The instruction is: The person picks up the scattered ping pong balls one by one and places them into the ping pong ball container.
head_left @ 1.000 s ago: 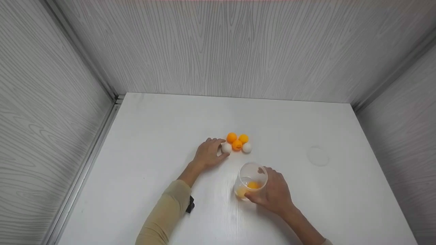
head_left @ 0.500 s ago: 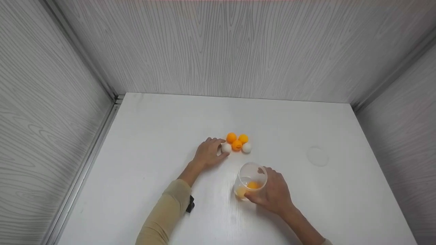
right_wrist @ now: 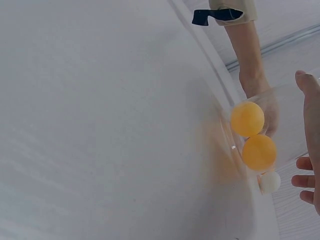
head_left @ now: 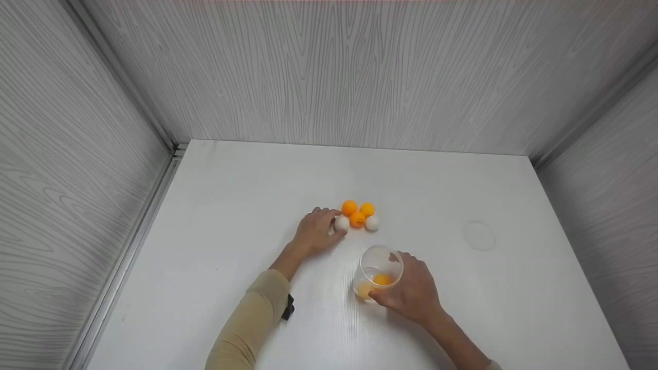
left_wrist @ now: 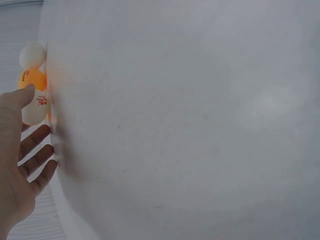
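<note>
Head view: I observe the left hand (head_left: 314, 232) at a cluster of five balls on the desk (head_left: 247, 195). Its grip is around a white ball (head_left: 342, 223) – thumb on the near side, forefinger on the far side. That ball lies at the left end of the near row, just beside a printed orange ball (head_left: 358, 220), with a second white ball (head_left: 372, 223) at the right end. Two further orange balls (head_left: 349, 207) lie behind. The right hand (head_left: 414, 288) holds a clear cup (head_left: 374, 266), thumb in front and fingers round the far side. The cup stands nearer the person than the cluster, with two orange balls inside. A faint ring (head_left: 479, 236) is noted on the desk, well to the right.

Left wrist view: the thumb rests on the white ball, which bears red print; the forefinger is mostly hidden behind it, the other three fingers spread apart.

Right wrist view: the two balls in the cup touch one another at its base. The right hand is partly cut off by the frame – the opposite sleeve (right_wrist: 235, 11) carries a black strap (right_wrist: 201, 17).
</note>
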